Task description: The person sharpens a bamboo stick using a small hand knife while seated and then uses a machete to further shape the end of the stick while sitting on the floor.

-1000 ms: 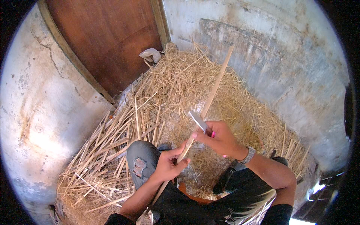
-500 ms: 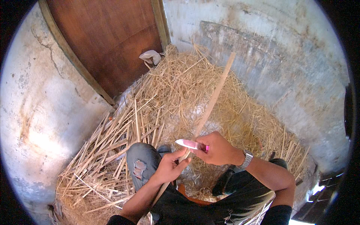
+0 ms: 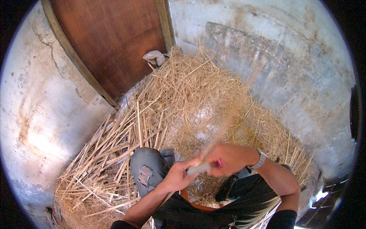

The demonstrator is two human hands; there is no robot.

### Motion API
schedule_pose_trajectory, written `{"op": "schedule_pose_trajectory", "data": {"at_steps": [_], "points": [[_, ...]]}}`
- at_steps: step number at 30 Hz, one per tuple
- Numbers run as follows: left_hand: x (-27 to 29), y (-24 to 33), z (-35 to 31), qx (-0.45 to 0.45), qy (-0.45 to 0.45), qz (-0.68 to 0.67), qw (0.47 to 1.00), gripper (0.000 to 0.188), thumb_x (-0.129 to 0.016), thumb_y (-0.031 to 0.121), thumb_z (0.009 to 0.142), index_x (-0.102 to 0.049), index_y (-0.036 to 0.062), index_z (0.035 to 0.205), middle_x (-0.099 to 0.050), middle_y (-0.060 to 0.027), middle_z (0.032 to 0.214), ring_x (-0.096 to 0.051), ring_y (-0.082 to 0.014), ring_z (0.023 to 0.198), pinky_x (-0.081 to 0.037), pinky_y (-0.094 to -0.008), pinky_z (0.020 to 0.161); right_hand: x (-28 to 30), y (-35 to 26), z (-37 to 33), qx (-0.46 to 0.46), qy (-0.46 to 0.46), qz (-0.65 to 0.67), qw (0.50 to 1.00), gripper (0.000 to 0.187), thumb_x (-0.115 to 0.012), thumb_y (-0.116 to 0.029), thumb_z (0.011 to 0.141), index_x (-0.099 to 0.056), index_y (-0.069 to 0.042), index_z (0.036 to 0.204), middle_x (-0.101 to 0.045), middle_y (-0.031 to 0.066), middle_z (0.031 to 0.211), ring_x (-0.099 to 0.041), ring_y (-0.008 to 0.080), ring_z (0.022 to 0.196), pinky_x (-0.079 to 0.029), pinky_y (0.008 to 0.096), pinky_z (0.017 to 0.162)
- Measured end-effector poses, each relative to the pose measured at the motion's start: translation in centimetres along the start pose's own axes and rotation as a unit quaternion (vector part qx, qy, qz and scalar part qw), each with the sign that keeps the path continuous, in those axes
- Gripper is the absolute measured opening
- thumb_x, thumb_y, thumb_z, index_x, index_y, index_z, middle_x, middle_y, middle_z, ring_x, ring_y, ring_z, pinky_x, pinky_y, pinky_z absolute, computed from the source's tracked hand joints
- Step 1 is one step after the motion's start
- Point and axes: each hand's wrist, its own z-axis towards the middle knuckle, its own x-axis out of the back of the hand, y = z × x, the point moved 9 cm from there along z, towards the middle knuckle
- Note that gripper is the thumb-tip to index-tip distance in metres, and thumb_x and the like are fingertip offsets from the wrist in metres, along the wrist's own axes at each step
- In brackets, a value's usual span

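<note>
A long, pale bamboo strip, blurred by motion, slants from my lap up to the far right. My left hand is closed around its lower part, above my bent left knee. In my right hand is a knife with a pink handle, mostly covered by the fingers. The blade is smeared and lies across the strip, close beside my left fingers; whether its edge touches the strip I cannot tell. A metal-banded watch circles my right wrist.
Curly shavings are heaped along the right wall and into the corner. Many split strips lie piled at the left. A brown door stands behind, with a crumpled whitish bag at its foot. Stained walls close in both sides.
The knife has come down and toward me along the strip, its blade turning from pointing left to lower left. The strip's far end has swung right. My right hand moved slightly right and down.
</note>
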Motion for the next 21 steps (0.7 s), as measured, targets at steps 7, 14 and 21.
{"op": "schedule_pose_trajectory", "data": {"at_steps": [7, 14, 21], "points": [[1.9, -2.6, 0.4, 0.118, 0.062, -0.163, 0.978, 0.053, -0.051, -0.004, 0.094, -0.041, -0.0024, 0.146, -0.058, -0.0101, 0.13, -0.053, -0.0087, 0.11, -0.042, -0.0239, 0.094, -7.7, -1.8, -2.1, -0.036, -0.166, 0.166, 0.971, 0.025, -0.066, -0.024, 0.094, -0.064, -0.001, 0.085, -0.062, 0.0143, 0.066, -0.058, 0.0212, 0.057, -0.045, 0.0394, 0.056], [0.8, -1.9, 0.6, 0.161, 0.008, -0.278, 0.947, 0.052, -0.047, 0.012, 0.101, -0.036, 0.0088, 0.152, -0.037, 0.0058, 0.058, -0.033, -0.005, 0.047, -0.028, -0.0218, 0.047, 5.3, 4.5, -4.8, -0.209, 0.33, -0.04, 0.92, 0.034, -0.072, -0.034, 0.089, -0.065, -0.001, 0.085, -0.054, 0.0098, 0.059, -0.051, 0.0131, 0.053, -0.044, 0.0341, 0.051], [-1.5, -0.2, 0.0, 0.151, -0.098, -0.272, 0.945, 0.054, -0.047, 0.021, 0.105, -0.03, 0.0097, 0.155, -0.039, 0.0047, 0.06, -0.037, -0.0048, 0.049, -0.032, -0.0218, 0.048, 5.2, 3.2, -4.1, -0.193, 0.387, -0.005, 0.902, 0.037, -0.079, -0.035, 0.084, -0.065, 0.0, 0.087, -0.054, 0.0022, 0.06, -0.051, 0.0093, 0.054, -0.042, 0.0297, 0.049]]}}
